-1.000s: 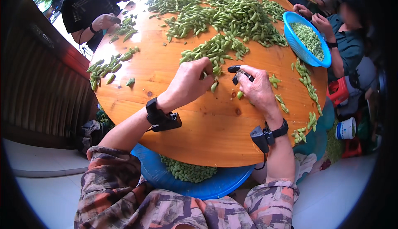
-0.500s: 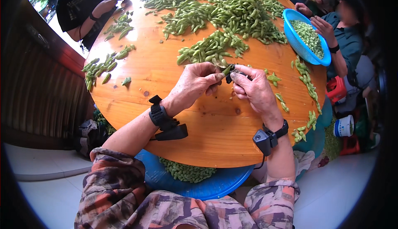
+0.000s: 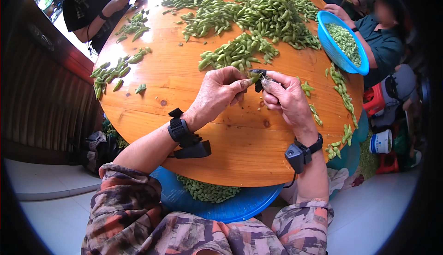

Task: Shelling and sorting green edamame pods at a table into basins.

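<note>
Green pod (image 3: 253, 77) held between the two hands above the worktop (image 3: 194, 162). The left hand (image 3: 220, 89) is closed in a pinch, thumb and fingertips on the pod's near end. The right hand (image 3: 288, 96) is partly curled at the far end, thumb and forefinger close together beside a black piece (image 3: 259, 87) at the fingertips; whether it too grips the pod cannot be told. Just beyond the left hand lies a small pile of pods (image 3: 237, 54); farther out, a large heap (image 3: 272, 17) spreads across the worktop. Scattered pods (image 3: 342, 89) lie to the right of the right hand, and others (image 3: 121, 68) well to the left of the left hand. Nearer the body than both hands, below the worktop's edge, a blue basin (image 3: 263, 203) contains loose beans (image 3: 207, 190), judged to be the finished portion; the many whole pods appear to be what is left. Beyond the right hand, a light-blue basket (image 3: 333, 53) holds more loose beans, near a co-worker's sleeve (image 3: 380, 42).
</note>
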Motion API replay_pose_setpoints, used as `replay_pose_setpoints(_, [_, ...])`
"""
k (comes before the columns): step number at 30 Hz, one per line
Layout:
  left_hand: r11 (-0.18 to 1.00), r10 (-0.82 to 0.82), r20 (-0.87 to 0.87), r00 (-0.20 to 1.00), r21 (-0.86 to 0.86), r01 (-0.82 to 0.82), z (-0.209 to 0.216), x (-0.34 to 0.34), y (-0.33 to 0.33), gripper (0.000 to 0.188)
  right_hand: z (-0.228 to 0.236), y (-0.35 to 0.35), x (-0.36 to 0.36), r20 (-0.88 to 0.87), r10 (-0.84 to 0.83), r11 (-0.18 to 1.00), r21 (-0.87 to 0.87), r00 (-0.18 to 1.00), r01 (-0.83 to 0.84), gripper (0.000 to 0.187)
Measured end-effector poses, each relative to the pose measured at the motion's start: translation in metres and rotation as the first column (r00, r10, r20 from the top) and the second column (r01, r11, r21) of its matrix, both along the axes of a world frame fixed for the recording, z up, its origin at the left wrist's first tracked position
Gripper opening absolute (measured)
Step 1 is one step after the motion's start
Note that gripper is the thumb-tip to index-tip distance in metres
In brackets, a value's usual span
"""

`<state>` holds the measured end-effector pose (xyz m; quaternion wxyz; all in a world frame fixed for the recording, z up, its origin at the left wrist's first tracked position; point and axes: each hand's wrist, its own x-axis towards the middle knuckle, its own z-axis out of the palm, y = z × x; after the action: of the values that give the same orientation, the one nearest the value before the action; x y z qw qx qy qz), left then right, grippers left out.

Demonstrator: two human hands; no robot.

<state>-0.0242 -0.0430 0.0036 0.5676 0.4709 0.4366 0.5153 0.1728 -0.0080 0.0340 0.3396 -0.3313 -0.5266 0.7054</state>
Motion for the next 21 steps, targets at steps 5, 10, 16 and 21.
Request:
replay_pose_setpoints(5, [0.998,0.050,-0.095,0.994,0.038,-0.047,0.001,0.001,-0.002,0.009,0.002,-0.002,-0.001,0.055,0.011,1.000,0.014,0.998,-0.012,0.032])
replay_pose_setpoints(10, [1.000,-0.012,0.007,1.000,0.023,0.012,-0.001,0.000,-0.003,0.007,-0.001,-0.001,-0.001,0.060,0.005,1.000,0.020,0.998,-0.006,0.029])
replay_pose_setpoints(16, [0.943,-0.179,0.545,0.819,-0.143,0.300,-0.016,-0.004,-0.001,0.011,0.000,-0.003,-0.002,-0.040,0.066,0.997,0.030,0.997,-0.065,0.026])
replay_pose_setpoints(21, [0.874,-0.341,0.638,0.691,-0.056,0.483,-0.012,-0.001,-0.010,0.014,-0.006,-0.005,-0.011,0.043,0.009,0.993,0.119,0.999,-0.014,0.024])
